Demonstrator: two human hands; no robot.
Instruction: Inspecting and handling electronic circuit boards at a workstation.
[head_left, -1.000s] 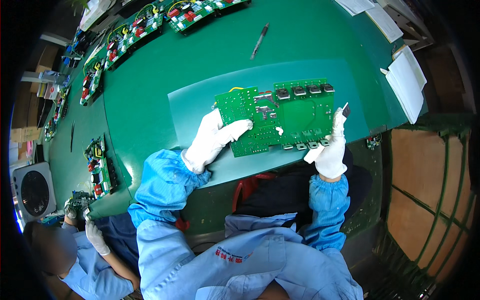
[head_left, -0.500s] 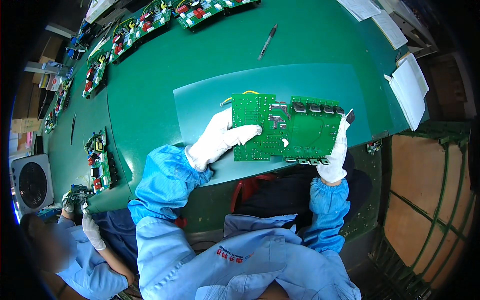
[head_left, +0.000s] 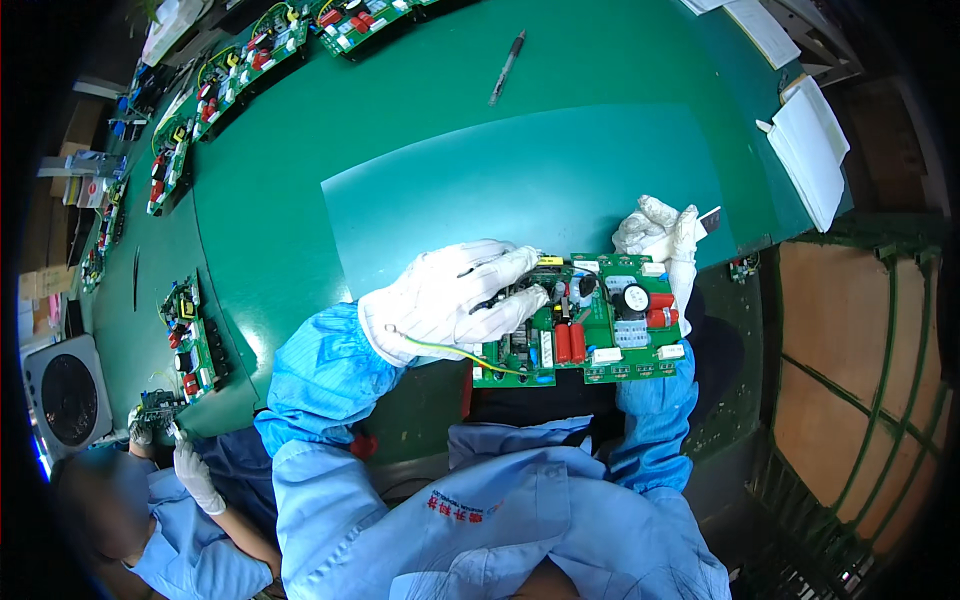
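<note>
A green circuit board [head_left: 600,340] is held over the near edge of the table, component side up. It carries red capacitors, a round black capacitor with a pale top, and white blocks. My left hand [head_left: 450,300], in a white glove, grips its left part, fingers spread over the components. A yellow-green wire [head_left: 440,347] runs from the board across that glove. At the board's right end is my gloved right hand [head_left: 662,240], fingers curled. From them sticks a small flat dark piece [head_left: 710,220] with a pale edge; its kind does not show. The board partly hides this hand.
A pale translucent sheet [head_left: 480,180] lies on the green table [head_left: 400,110], with a pen [head_left: 508,68] beyond it. Several similar boards [head_left: 250,65] line the far left. Papers [head_left: 808,150] lie at right. A co-worker [head_left: 200,530] sits at left near a fan [head_left: 68,395].
The circuit board has been turned over from its solder side to its component side and brought nearer to me. My left hand now lies over its components; the right fingers have curled.
</note>
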